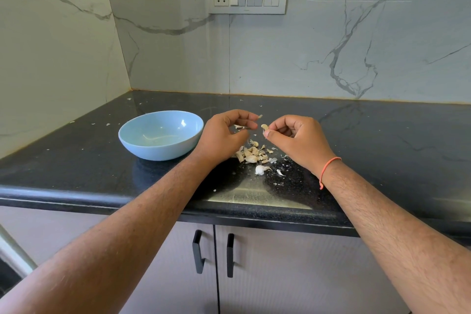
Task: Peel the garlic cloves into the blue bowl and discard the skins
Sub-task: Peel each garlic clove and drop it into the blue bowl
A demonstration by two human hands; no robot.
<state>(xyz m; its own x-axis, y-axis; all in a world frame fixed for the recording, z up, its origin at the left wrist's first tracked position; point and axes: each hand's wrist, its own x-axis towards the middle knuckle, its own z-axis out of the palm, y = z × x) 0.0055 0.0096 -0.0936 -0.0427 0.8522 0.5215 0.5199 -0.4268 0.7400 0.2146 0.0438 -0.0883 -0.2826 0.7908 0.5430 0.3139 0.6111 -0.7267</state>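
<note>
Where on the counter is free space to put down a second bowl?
Free: the right part of the counter, beyond the right hand, and the strip between the bowl and the back wall. Crowded: the garlic pile and skins between the hands, right of the bowl.

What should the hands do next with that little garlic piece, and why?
Probably drop the skin bit pinched by the left hand, then keep peeling the clove held by the right hand; the blue bowl looks empty.
</note>
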